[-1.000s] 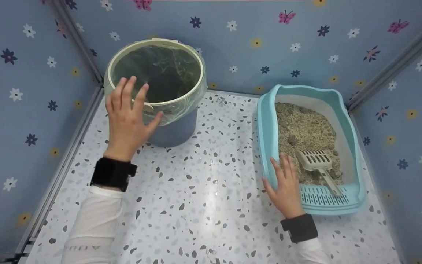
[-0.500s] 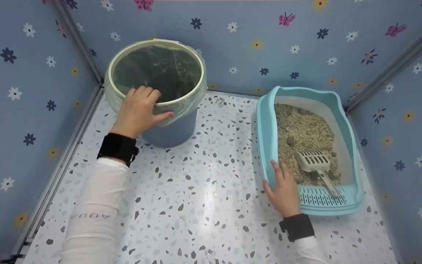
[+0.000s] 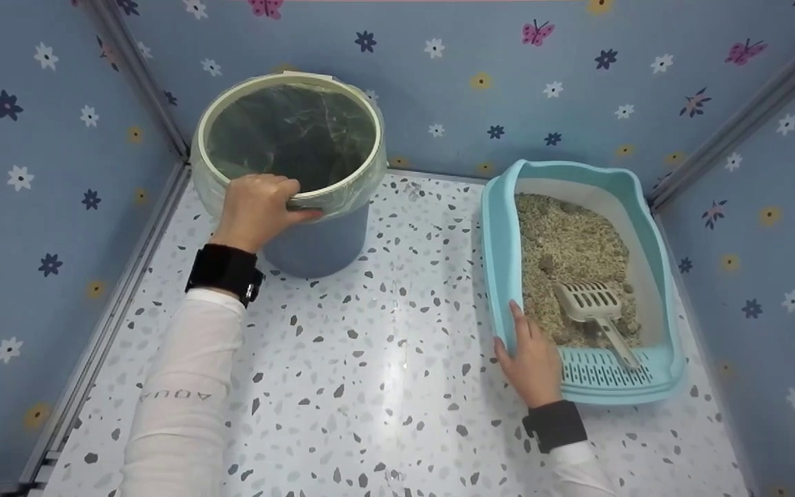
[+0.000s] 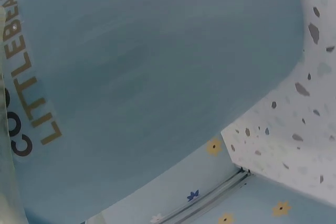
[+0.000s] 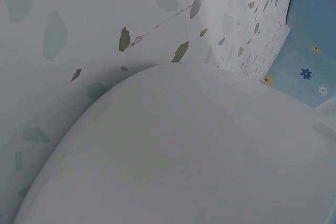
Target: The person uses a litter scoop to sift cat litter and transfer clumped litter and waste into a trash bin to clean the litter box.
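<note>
My left hand (image 3: 254, 211) grips the near rim of a blue trash can (image 3: 321, 243), fingers hooked over into it and thumb along the outside. A clear liner bag (image 3: 352, 197) is folded over the can's cream rim. In the left wrist view the can's wall (image 4: 157, 77) fills most of the frame, with lettering at left. My right hand (image 3: 535, 364) holds the near-left rim of a light-blue litter box (image 3: 501, 238), thumb outside and fingers over the edge. In the right wrist view the box's pale outer wall (image 5: 199, 145) shows close up.
Cat litter (image 3: 570, 231) fills much of the box, and a beige slotted scoop (image 3: 592, 304) lies on it, handle across the perforated front ledge (image 3: 584, 369). Speckled white floor (image 3: 384, 359) lies between can and box. Blue flowered wall panels (image 3: 432, 90) enclose the back and sides.
My left hand has come down from spread fingers above the can to a grip on its near rim. The right hand's fingers have closed further over the box's edge.
</note>
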Available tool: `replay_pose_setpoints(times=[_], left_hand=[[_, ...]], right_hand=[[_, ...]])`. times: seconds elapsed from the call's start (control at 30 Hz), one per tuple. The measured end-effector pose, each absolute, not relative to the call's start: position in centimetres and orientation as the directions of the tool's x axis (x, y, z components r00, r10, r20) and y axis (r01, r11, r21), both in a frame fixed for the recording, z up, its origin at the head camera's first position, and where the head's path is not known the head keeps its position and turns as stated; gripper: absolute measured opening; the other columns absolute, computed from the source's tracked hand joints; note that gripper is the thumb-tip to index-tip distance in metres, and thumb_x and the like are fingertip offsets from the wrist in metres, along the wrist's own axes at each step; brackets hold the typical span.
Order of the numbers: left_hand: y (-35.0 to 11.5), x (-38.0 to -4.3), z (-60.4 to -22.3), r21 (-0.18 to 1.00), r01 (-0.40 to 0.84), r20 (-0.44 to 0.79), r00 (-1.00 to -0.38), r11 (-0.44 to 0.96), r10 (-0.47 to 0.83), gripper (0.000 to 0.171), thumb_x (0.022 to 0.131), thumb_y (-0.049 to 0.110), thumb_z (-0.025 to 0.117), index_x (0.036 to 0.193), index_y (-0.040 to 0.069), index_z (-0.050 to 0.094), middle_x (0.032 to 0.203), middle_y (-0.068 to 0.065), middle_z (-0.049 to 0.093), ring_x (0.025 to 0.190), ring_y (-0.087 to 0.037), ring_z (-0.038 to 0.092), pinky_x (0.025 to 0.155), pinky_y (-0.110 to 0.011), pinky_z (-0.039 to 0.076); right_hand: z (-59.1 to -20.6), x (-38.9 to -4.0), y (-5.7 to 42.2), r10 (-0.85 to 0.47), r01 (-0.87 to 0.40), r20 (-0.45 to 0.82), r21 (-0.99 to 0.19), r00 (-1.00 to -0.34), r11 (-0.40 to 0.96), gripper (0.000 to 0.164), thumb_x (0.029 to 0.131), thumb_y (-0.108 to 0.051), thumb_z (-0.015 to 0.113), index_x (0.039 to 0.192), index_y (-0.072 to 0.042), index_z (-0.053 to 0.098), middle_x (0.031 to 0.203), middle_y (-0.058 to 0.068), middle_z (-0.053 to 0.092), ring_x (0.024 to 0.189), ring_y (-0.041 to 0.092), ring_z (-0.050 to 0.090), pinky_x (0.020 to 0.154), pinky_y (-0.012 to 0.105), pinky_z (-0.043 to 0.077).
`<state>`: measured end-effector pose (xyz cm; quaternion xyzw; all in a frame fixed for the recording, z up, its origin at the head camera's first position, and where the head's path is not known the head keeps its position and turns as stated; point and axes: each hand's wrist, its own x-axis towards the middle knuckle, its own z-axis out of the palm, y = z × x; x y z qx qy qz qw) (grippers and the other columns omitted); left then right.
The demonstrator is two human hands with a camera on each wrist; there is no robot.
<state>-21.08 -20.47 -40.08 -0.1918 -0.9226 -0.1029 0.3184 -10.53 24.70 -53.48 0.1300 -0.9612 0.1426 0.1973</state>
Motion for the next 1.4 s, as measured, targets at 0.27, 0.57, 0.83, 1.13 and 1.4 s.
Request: replay_pose_setpoints(times=[0.27,0.57,0.83,1.13,1.4], left_hand=[[-19.9,-21.0,-40.3,0.071,0.409,0.658,-0.705,0.910,0.265,0.057,0.066,0.053,0.077,0.056,0.014,0.037,0.047,-0.001,0.039,0.040,-0.021,0.040,0.041,-0.036,0.028],[-18.6,-19.8,-40.5,0.016,0.400,0.696,-0.662,0.917,0.277,0.059,0.068,0.056,0.073,0.055,0.012,0.036,0.046,-0.001,0.036,0.038,-0.021,0.037,0.038,-0.036,0.027],[-17.3,-18.2,-40.6,-0.007,0.411,0.731,-0.620,0.912,0.285,0.058,0.069,0.057,0.073,0.055,0.012,0.038,0.045,-0.002,0.039,0.038,-0.022,0.040,0.037,-0.036,0.030],[-15.9,-16.6,-40.9,-0.026,0.438,0.767,-0.568,0.899,0.299,0.059,0.069,0.057,0.072,0.054,0.013,0.036,0.044,-0.001,0.037,0.037,-0.017,0.033,0.036,-0.032,0.027],[-14.3,-15.0,-41.2,-0.012,0.459,0.799,-0.530,0.888,0.284,0.057,0.067,0.055,0.074,0.054,0.012,0.038,0.045,-0.002,0.040,0.037,-0.018,0.036,0.037,-0.032,0.029]], right_hand=[[-53.5,-10.5,24.8,-0.193,-0.303,0.411,-0.224,-0.891,0.926,0.072,0.079,-0.026,0.072,0.142,-0.011,0.041,0.103,0.020,0.064,0.060,0.028,0.056,0.051,0.040,0.045],[-53.9,-10.6,25.0,-0.203,-0.318,0.444,-0.201,-0.873,0.927,0.071,0.079,-0.026,0.071,0.142,-0.011,0.041,0.103,0.019,0.064,0.053,0.026,0.052,0.046,0.037,0.042],[-53.7,-10.6,24.9,-0.202,-0.317,0.442,-0.204,-0.874,0.926,0.071,0.078,-0.026,0.072,0.141,-0.011,0.042,0.102,0.020,0.065,0.059,0.029,0.056,0.050,0.039,0.046],[-53.8,-10.7,24.8,-0.201,-0.315,0.432,-0.209,-0.879,0.926,0.072,0.078,-0.026,0.072,0.142,-0.010,0.042,0.100,0.020,0.065,0.059,0.028,0.056,0.051,0.040,0.046],[-53.8,-10.6,24.9,-0.204,-0.318,0.432,-0.210,-0.878,0.924,0.072,0.078,-0.026,0.072,0.141,-0.010,0.041,0.101,0.019,0.065,0.058,0.027,0.055,0.049,0.038,0.045]])
